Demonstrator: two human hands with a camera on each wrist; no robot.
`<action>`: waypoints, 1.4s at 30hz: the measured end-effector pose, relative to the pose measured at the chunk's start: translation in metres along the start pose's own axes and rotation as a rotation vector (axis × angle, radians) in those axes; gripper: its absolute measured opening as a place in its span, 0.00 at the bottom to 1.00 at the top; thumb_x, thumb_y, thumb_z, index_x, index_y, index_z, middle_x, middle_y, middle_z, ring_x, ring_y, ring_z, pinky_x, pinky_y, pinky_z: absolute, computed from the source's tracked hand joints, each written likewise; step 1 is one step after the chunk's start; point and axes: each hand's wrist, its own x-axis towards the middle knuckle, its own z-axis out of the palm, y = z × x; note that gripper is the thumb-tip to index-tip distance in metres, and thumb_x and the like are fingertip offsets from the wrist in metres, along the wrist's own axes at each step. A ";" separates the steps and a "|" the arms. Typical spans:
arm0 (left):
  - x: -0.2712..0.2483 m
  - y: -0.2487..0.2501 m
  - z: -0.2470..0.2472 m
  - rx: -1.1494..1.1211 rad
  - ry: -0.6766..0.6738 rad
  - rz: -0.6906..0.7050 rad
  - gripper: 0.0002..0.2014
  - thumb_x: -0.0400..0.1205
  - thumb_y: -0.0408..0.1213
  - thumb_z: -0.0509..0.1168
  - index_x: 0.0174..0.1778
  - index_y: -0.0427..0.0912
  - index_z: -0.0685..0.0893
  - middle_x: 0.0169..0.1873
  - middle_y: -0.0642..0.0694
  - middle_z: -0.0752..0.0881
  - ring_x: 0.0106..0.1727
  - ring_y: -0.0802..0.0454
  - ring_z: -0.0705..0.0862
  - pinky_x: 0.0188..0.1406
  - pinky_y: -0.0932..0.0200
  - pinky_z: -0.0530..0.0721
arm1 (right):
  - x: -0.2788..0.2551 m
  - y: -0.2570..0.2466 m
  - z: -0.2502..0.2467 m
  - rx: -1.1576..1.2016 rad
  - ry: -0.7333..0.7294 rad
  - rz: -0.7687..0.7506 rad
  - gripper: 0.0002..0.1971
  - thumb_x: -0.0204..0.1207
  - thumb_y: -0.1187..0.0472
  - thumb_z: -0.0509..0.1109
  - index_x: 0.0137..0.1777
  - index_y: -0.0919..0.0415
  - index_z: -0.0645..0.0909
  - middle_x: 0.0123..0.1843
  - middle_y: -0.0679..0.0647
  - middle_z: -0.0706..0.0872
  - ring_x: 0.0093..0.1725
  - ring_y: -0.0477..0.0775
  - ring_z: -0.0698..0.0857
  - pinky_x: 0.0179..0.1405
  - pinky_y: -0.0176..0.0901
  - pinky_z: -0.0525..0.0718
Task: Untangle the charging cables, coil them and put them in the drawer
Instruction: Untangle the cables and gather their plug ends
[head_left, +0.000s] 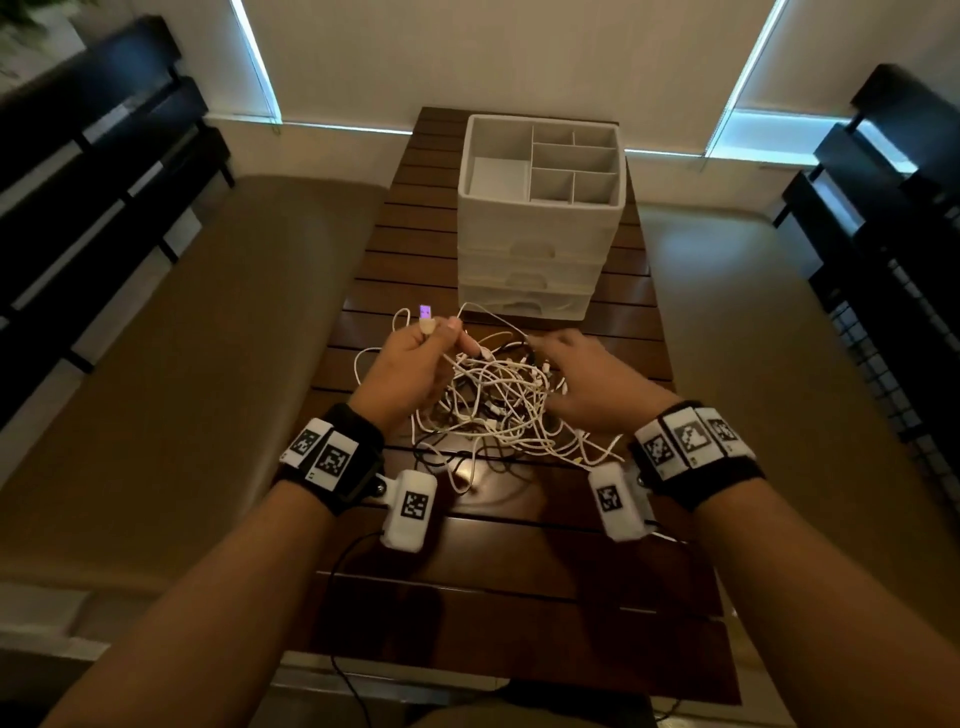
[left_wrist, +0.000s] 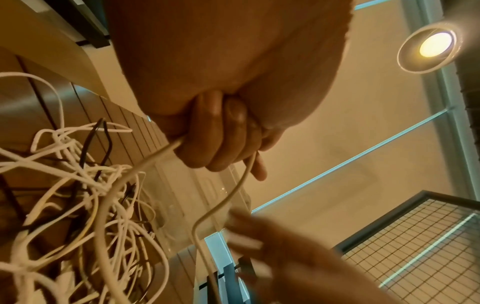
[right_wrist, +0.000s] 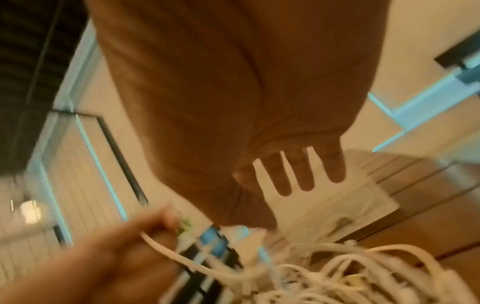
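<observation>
A tangle of white and black charging cables (head_left: 493, 400) lies on the dark slatted table (head_left: 467, 597). My left hand (head_left: 415, 358) is raised over the tangle's left side and grips one white cable (left_wrist: 155, 162) in curled fingers (left_wrist: 215, 144). That cable's USB plug (head_left: 426, 312), purple inside, sticks up above the thumb. My right hand (head_left: 571, 374) hovers over the right side of the tangle, its fingers (right_wrist: 298, 170) straight and spread, holding nothing. The white drawer unit (head_left: 540, 228) stands just behind the tangle with all three drawers shut.
The drawer unit's top is an open tray (head_left: 498, 176) split into compartments. Beige padded benches (head_left: 208, 338) flank the table on both sides. Dark shelving (head_left: 104, 156) stands at the left, and a wire-mesh rack (head_left: 904, 364) at the right.
</observation>
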 end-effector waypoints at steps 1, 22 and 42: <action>0.000 -0.002 0.004 -0.007 -0.010 -0.018 0.20 0.95 0.45 0.56 0.46 0.39 0.86 0.23 0.53 0.64 0.21 0.57 0.59 0.19 0.63 0.57 | 0.003 -0.012 -0.010 0.113 0.079 -0.070 0.34 0.81 0.61 0.70 0.88 0.51 0.68 0.82 0.56 0.74 0.80 0.57 0.75 0.79 0.49 0.74; 0.001 0.001 0.015 -0.121 0.076 -0.093 0.30 0.93 0.60 0.49 0.69 0.41 0.87 0.45 0.44 0.88 0.39 0.54 0.85 0.30 0.59 0.83 | 0.031 -0.043 0.010 0.647 0.393 -0.164 0.09 0.87 0.58 0.70 0.45 0.57 0.86 0.36 0.47 0.87 0.33 0.42 0.84 0.37 0.39 0.82; 0.017 0.029 0.032 -0.452 0.133 0.001 0.27 0.91 0.61 0.54 0.35 0.44 0.75 0.47 0.34 0.85 0.53 0.39 0.82 0.61 0.43 0.82 | 0.029 -0.049 0.032 0.391 0.507 -0.318 0.05 0.88 0.56 0.67 0.51 0.54 0.81 0.56 0.54 0.86 0.49 0.53 0.83 0.46 0.51 0.82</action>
